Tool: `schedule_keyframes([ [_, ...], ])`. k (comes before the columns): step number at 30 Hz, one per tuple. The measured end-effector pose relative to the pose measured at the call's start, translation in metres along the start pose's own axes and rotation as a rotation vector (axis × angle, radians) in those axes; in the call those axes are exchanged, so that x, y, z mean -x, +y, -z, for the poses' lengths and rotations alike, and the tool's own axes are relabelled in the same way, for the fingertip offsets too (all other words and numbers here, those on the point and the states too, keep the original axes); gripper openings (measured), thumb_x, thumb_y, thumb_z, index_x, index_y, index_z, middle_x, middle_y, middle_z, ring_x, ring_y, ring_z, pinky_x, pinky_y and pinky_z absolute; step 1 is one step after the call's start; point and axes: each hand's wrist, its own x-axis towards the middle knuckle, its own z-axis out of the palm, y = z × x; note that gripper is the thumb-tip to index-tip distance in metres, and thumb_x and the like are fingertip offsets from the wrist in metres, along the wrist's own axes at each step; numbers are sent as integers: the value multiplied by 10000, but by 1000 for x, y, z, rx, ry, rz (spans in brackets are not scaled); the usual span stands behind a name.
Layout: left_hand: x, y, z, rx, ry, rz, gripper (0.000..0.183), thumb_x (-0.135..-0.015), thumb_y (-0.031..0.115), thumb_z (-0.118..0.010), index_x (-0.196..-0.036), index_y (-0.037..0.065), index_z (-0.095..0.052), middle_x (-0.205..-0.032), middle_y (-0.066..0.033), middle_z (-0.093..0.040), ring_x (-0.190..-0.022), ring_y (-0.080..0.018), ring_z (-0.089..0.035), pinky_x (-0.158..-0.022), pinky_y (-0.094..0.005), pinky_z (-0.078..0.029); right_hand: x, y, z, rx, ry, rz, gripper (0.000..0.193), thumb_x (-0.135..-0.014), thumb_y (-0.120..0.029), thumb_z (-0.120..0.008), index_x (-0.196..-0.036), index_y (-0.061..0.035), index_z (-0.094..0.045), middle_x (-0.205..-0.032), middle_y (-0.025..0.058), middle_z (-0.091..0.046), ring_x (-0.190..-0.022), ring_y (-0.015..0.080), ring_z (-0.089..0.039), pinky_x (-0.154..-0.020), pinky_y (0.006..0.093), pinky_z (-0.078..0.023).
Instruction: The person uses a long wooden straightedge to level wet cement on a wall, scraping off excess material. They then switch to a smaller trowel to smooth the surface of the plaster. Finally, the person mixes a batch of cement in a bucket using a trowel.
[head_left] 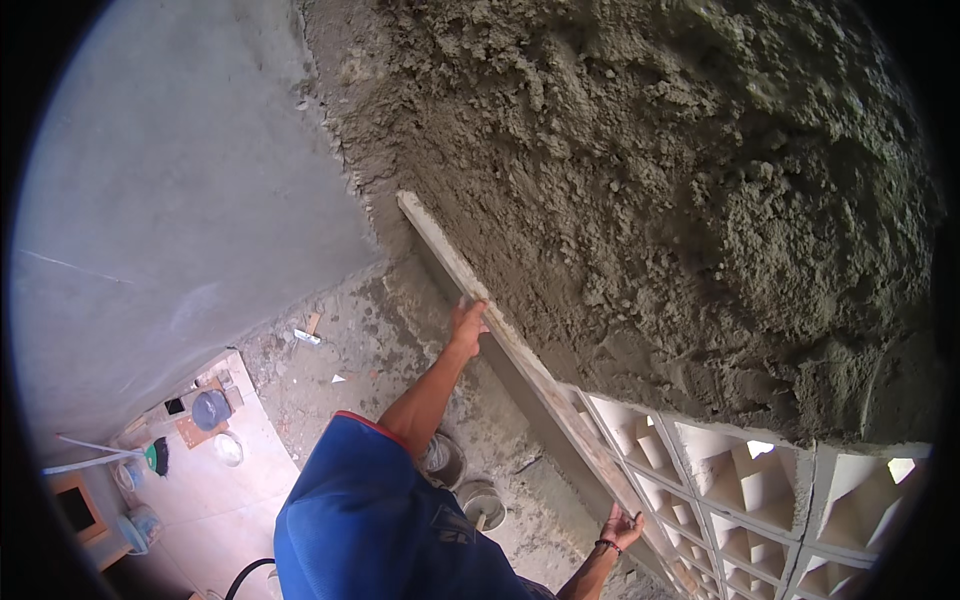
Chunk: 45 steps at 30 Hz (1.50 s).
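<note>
- Left hand (468,326), centre of the frame: closed about the edge of a long board (556,398), nearer its upper end. I see the back of the hand and the thumb side; how far the fingers wrap behind, I cannot tell.
- Right hand (621,528), lower right of centre, a dark bracelet (608,545) at its wrist: curled around the same board, nearer its lower end.
- Governing relation, as I judge it: the board's long axis slants from upper centre to lower right, with both hands on it well apart. From each hand, the rough wet mortar (640,200) lies toward the upper right, beyond the board.
- Upper end of the board: free of either hand, close to where the mortar meets the smooth grey wall (190,180) at upper left. The left hand is the nearer to this end.
- Lower stretch: passes beside the pale lattice blocks (808,480); its last part is hard for me to make out near the lower edge.
- Hidden: the board's face toward the mortar, so I cannot tell how firmly it bears there. The blue shirt (370,510) covers part of the floor and of a bucket (461,462); the right forearm is cut off below.
</note>
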Motion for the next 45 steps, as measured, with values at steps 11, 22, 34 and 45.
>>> schedule_keyframes([
  [11,41,19,-19,-36,-8,-65,911,-805,317,-674,-1470,15,-129,-1289,-153,-463,-991,-208,-514,-796,-363,-475,6,-23,4,-26,59,6,371,-762,-278,-702,-994,-70,-500,-1102,153,-533,-1014,342,-528,-866,492,-480],
  [22,35,-21,-11,18,80,41,741,-849,282,-637,-1435,48,-248,-1331,-142,-426,-1145,-237,-465,-843,-369,-443,-15,-29,40,-2,-44,-23,245,-753,-232,-703,-926,-104,-586,-910,88,-603,-908,282,-587,-873,532,-484],
  [34,-14,-50,-1,-59,129,91,882,-834,511,-610,-1470,113,-147,-1448,-123,-308,-1230,-275,-426,-975,-438,-364,-19,0,33,8,5,-44,312,-768,-257,-703,-969,-77,-546,-1056,145,-569,-990,337,-555,-895,526,-466],
  [45,18,-5,-19,-140,130,-5,848,-869,413,-617,-1452,3,-159,-1406,-204,-353,-1168,-286,-475,-782,-378,-500,-18,-8,26,-50,19,-25,386,-737,-229,-747,-1014,-61,-537,-1119,160,-546,-1081,361,-527,-950,553,-441],
])
